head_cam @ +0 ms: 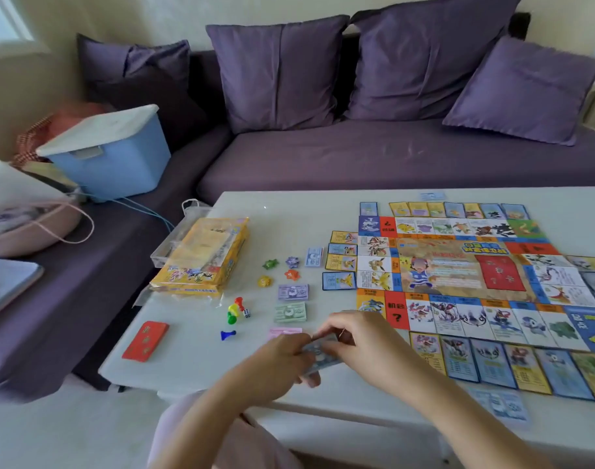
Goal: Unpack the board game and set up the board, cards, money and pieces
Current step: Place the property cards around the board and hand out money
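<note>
The game board (pixel 465 272) lies open on the right of the white table (pixel 194 360), ringed by property cards (pixel 485 362). My left hand (pixel 282 362) and my right hand (pixel 360 336) both grip a small stack of blue money notes (pixel 319 355) near the table's front edge. Left of the board lie money piles in a column: blue (pixel 314 257), purple (pixel 293 292), green (pixel 290 312) and pink (pixel 284 331). Star tokens (pixel 282 269), coloured pawns (pixel 234 311), a die (pixel 246 313) and a red card deck (pixel 145 340) lie further left.
The yellow game box (pixel 204 262) sits with a clear plastic tray (pixel 167 247) at the table's left. A loose blue card (pixel 500 402) lies near the front right edge. A purple sofa (pixel 357 154) stands behind, with a blue lidded bin (pixel 113 154) on it.
</note>
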Demonstrator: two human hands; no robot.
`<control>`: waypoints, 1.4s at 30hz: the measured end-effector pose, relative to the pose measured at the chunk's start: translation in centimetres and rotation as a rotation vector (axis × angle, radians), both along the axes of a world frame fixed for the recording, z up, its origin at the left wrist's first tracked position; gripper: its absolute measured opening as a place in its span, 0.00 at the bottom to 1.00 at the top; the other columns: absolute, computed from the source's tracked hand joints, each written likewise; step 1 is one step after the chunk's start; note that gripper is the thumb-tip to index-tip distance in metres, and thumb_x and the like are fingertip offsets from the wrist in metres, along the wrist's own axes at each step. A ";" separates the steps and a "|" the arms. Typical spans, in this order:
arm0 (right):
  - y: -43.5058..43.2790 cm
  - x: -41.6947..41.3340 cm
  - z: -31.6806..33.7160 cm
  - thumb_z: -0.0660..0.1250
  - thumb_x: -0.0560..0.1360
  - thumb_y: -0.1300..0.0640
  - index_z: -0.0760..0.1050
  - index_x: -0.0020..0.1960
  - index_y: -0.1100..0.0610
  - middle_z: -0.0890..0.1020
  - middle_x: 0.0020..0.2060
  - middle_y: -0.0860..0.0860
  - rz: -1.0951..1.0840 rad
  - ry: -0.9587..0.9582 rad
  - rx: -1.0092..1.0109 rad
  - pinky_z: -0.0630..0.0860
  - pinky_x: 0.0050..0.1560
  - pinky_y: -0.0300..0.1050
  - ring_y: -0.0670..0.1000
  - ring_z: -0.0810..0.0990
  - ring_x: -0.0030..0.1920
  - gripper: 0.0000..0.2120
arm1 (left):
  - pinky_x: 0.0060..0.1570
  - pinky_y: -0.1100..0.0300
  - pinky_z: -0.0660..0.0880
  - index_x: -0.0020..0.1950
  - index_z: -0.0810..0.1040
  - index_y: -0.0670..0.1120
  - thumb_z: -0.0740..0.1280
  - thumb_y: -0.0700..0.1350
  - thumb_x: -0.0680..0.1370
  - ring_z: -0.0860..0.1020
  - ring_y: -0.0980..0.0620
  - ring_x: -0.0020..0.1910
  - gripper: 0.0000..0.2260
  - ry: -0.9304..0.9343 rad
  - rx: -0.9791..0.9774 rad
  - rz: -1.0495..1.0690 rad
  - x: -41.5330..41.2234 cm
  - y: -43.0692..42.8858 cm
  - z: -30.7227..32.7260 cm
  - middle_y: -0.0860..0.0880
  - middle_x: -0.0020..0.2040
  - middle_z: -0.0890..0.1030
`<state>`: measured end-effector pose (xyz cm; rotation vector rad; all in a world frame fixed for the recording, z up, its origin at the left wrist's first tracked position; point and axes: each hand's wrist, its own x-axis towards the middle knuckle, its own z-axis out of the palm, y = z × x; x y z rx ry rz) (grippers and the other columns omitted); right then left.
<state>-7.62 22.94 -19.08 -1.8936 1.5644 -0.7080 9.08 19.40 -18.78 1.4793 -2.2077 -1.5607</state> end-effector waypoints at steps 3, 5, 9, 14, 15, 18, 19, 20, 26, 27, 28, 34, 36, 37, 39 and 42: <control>-0.5 1.5 -0.5 0.70 0.73 0.58 0.79 0.40 0.48 0.79 0.32 0.43 -0.101 -0.122 0.071 0.70 0.34 0.32 0.38 0.75 0.33 0.06 | 0.42 0.63 0.74 0.45 0.76 0.47 0.59 0.39 0.79 0.77 0.58 0.37 0.08 -0.103 -0.150 0.016 1.4 -0.5 0.3 0.54 0.37 0.80; -0.8 2.6 -1.3 0.72 0.72 0.58 0.76 0.39 0.47 0.79 0.34 0.44 -0.154 -0.146 0.116 0.70 0.33 0.32 0.40 0.75 0.33 0.08 | 0.41 0.60 0.75 0.41 0.75 0.50 0.62 0.41 0.77 0.76 0.56 0.34 0.07 -0.169 -0.266 0.078 2.7 -1.0 -0.2 0.53 0.35 0.79; -0.8 4.3 -3.3 0.72 0.72 0.56 0.75 0.41 0.50 0.77 0.35 0.45 -0.225 -0.119 0.176 0.68 0.31 0.30 0.42 0.74 0.34 0.06 | 0.32 0.70 0.70 0.39 0.76 0.50 0.68 0.42 0.76 0.73 0.61 0.29 0.07 -0.197 -0.341 0.206 4.3 -1.3 -1.4 0.54 0.32 0.77; -0.7 6.2 -4.6 0.72 0.72 0.58 0.76 0.43 0.53 0.75 0.33 0.43 -0.280 -0.103 0.157 0.67 0.32 0.30 0.41 0.72 0.33 0.04 | 0.31 0.73 0.68 0.39 0.76 0.49 0.68 0.42 0.75 0.77 0.57 0.36 0.06 -0.223 -0.348 0.263 5.2 -1.1 -2.5 0.54 0.36 0.78; -0.7 6.4 -4.7 0.71 0.72 0.58 0.76 0.43 0.53 0.75 0.33 0.43 -0.287 -0.096 0.145 0.67 0.32 0.30 0.41 0.72 0.33 0.04 | 0.32 0.72 0.69 0.39 0.76 0.49 0.69 0.42 0.75 0.77 0.56 0.37 0.06 -0.231 -0.351 0.276 5.2 -1.3 -2.7 0.54 0.36 0.77; -0.6 7.1 -5.1 0.70 0.73 0.59 0.74 0.43 0.53 0.72 0.32 0.42 -0.314 -0.093 0.111 0.66 0.32 0.29 0.40 0.71 0.33 0.05 | 0.38 0.65 0.72 0.38 0.76 0.49 0.69 0.41 0.74 0.75 0.55 0.38 0.06 -0.292 -0.384 0.297 4.9 -1.6 -3.0 0.55 0.35 0.76; -0.6 7.4 -5.2 0.70 0.73 0.60 0.74 0.42 0.53 0.72 0.31 0.42 -0.325 -0.095 0.100 0.65 0.32 0.30 0.40 0.71 0.33 0.05 | 0.40 0.64 0.73 0.37 0.76 0.49 0.68 0.41 0.74 0.75 0.54 0.39 0.06 -0.319 -0.402 0.298 4.8 -1.8 -3.0 0.56 0.35 0.76; -0.7 7.6 -5.3 0.70 0.73 0.60 0.73 0.42 0.54 0.71 0.31 0.42 -0.334 -0.094 0.089 0.65 0.32 0.30 0.42 0.71 0.33 0.05 | 0.41 0.62 0.73 0.37 0.77 0.49 0.68 0.41 0.74 0.75 0.54 0.40 0.06 -0.339 -0.413 0.300 4.7 -1.9 -3.1 0.57 0.34 0.75; -0.5 8.2 -5.8 0.70 0.73 0.55 0.66 0.46 0.52 0.69 0.44 0.46 -0.342 0.029 0.029 0.69 0.44 0.38 0.47 0.72 0.42 0.12 | 0.41 0.57 0.77 0.39 0.79 0.44 0.66 0.40 0.73 0.79 0.48 0.43 0.04 -0.411 -0.420 0.361 5.4 -2.2 -3.5 0.50 0.40 0.80; -0.4 8.2 -5.8 0.70 0.74 0.55 0.65 0.46 0.52 0.68 0.45 0.46 -0.338 0.040 0.013 0.69 0.43 0.38 0.47 0.72 0.41 0.13 | 0.40 0.57 0.76 0.40 0.79 0.44 0.66 0.40 0.73 0.79 0.47 0.43 0.03 -0.402 -0.429 0.389 5.8 -2.3 -3.4 0.49 0.41 0.80; -0.4 8.1 -5.8 0.70 0.74 0.55 0.64 0.46 0.52 0.68 0.46 0.46 -0.331 0.050 0.000 0.68 0.43 0.38 0.48 0.71 0.41 0.14 | 0.39 0.57 0.75 0.40 0.78 0.44 0.66 0.40 0.73 0.78 0.48 0.42 0.03 -0.393 -0.442 0.418 6.2 -2.3 -3.3 0.49 0.41 0.80; -1.2 7.5 -4.6 0.68 0.75 0.53 0.66 0.44 0.54 0.71 0.42 0.46 -0.297 -0.012 -0.060 0.65 0.35 0.34 0.47 0.71 0.39 0.11 | 0.31 0.65 0.67 0.49 0.76 0.47 0.67 0.44 0.76 0.74 0.54 0.39 0.04 -0.382 -0.532 0.594 9.6 -3.0 -2.5 0.52 0.42 0.77; -1.7 7.4 -3.8 0.68 0.75 0.54 0.67 0.44 0.54 0.73 0.41 0.47 -0.284 -0.026 -0.086 0.68 0.38 0.35 0.48 0.73 0.40 0.10 | 0.36 0.63 0.68 0.53 0.77 0.44 0.68 0.44 0.76 0.75 0.52 0.42 0.08 -0.399 -0.551 0.648 11.0 -3.4 -2.4 0.50 0.45 0.77; -2.1 7.5 -3.4 0.67 0.75 0.54 0.67 0.44 0.55 0.73 0.40 0.47 -0.272 -0.023 -0.092 0.70 0.40 0.37 0.48 0.74 0.40 0.09 | 0.40 0.61 0.69 0.55 0.77 0.43 0.69 0.44 0.76 0.75 0.50 0.46 0.10 -0.397 -0.555 0.693 11.8 -3.5 -2.5 0.48 0.48 0.77; -2.8 7.6 -2.6 0.67 0.75 0.55 0.68 0.45 0.55 0.74 0.40 0.47 -0.242 -0.006 -0.096 0.71 0.42 0.39 0.47 0.74 0.41 0.08 | 0.49 0.56 0.69 0.60 0.75 0.41 0.69 0.44 0.75 0.73 0.43 0.55 0.15 -0.407 -0.547 0.804 13.7 -4.0 -2.6 0.42 0.56 0.74; -3.5 8.2 -2.1 0.67 0.75 0.55 0.68 0.46 0.55 0.74 0.41 0.47 -0.160 -0.001 -0.055 0.72 0.44 0.40 0.47 0.74 0.41 0.07 | 0.57 0.48 0.71 0.66 0.69 0.40 0.69 0.52 0.74 0.66 0.37 0.63 0.25 -0.527 -0.460 0.924 16.2 -5.1 -2.4 0.38 0.63 0.69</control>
